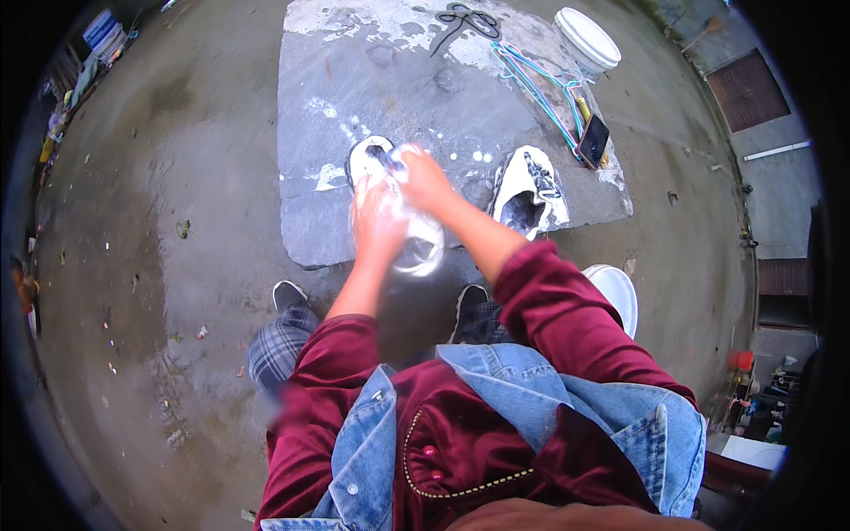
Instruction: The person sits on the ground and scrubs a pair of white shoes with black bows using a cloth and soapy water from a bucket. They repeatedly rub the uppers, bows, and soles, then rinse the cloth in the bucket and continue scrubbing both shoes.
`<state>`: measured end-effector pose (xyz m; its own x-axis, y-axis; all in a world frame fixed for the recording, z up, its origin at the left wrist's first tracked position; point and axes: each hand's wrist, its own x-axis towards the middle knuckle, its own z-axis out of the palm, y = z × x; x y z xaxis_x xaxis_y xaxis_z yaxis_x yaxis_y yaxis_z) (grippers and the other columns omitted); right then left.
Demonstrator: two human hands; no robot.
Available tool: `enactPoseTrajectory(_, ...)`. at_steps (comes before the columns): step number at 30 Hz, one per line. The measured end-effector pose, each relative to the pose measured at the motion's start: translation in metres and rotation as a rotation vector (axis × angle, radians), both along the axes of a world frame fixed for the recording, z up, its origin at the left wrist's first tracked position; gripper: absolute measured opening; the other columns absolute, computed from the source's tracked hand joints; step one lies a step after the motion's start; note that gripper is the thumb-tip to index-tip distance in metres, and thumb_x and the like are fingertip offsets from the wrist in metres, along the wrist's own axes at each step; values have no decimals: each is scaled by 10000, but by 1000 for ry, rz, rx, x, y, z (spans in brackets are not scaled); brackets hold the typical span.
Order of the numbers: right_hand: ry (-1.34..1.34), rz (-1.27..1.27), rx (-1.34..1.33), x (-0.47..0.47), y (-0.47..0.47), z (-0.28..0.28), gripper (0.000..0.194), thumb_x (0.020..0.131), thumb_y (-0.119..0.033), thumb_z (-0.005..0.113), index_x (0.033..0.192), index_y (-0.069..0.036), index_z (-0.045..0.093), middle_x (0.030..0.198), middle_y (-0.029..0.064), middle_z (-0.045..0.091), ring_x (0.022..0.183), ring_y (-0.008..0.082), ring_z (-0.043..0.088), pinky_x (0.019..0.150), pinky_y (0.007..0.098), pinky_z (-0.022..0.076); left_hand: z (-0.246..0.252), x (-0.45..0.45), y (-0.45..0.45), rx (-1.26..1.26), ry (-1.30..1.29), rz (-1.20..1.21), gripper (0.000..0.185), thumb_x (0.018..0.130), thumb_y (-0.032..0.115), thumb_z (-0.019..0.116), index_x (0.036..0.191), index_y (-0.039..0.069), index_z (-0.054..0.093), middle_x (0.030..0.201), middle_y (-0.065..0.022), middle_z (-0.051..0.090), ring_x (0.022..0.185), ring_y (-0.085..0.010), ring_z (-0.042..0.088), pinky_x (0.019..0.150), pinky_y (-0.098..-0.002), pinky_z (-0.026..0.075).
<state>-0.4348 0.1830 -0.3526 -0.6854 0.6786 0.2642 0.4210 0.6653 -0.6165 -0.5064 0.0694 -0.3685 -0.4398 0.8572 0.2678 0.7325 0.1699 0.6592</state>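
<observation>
On a wet stone slab (398,99) lies a white shoe (425,242) covered in pale suds, partly under both hands. My left hand (380,216) grips its side and is blurred. My right hand (420,174) is closed around a small object at the shoe's toe, seemingly a brush; blur and fingers hide its shape. To the right, a second white shoe (531,189) with black-and-white laces rests on the slab, its opening towards me, touched by neither hand. White foam spots dot the stone around the shoes.
Dark laces (468,23) lie at the slab's far edge. Coloured wire hangers (538,79) and a phone (593,141) lie at its right side. A lidded white bucket (588,40) stands beyond them; another white bucket (614,295) stands by my right arm. The concrete floor (199,199) is wet.
</observation>
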Motion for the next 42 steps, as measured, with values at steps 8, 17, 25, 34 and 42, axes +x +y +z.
enactPoseTrajectory(8,-199,-96,-113,58,-41,-7,408,705,-6,570,1110,26,531,1208,250,505,1155,375,472,982,373,378,-7,1,1,47,-25,7,402,632,83,608,1008,-59,621,1204,-180,534,1278,-350,339,1058,-390,291)
enactPoseTrajectory(17,-222,-159,-24,-15,2,8,219,753,-54,551,964,-17,506,975,227,574,918,409,557,765,459,454,-3,0,0,24,-21,6,384,636,101,628,993,-38,632,1208,-148,536,1293,-332,318,1059,-394,291)
enactPoseTrajectory(25,-270,-86,36,62,-43,8,218,750,-98,586,962,-55,556,960,171,569,912,370,561,755,438,463,-7,0,0,37,-19,13,386,646,120,640,1004,-24,632,1231,-130,522,1297,-317,315,1050,-401,296)
enactPoseTrajectory(34,-221,-15,301,-59,39,-5,261,694,-53,611,943,-73,533,989,155,512,982,343,504,797,430,448,-6,0,1,-14,8,23,401,658,128,624,1034,-9,614,1245,-120,512,1299,-312,309,1048,-419,288)
enactPoseTrajectory(42,-302,7,-17,23,-3,4,235,746,-111,636,928,-43,504,960,189,508,938,364,501,780,430,417,-5,4,1,29,-67,48,384,760,176,528,1107,24,595,1217,-153,522,1279,-335,321,1067,-452,233)
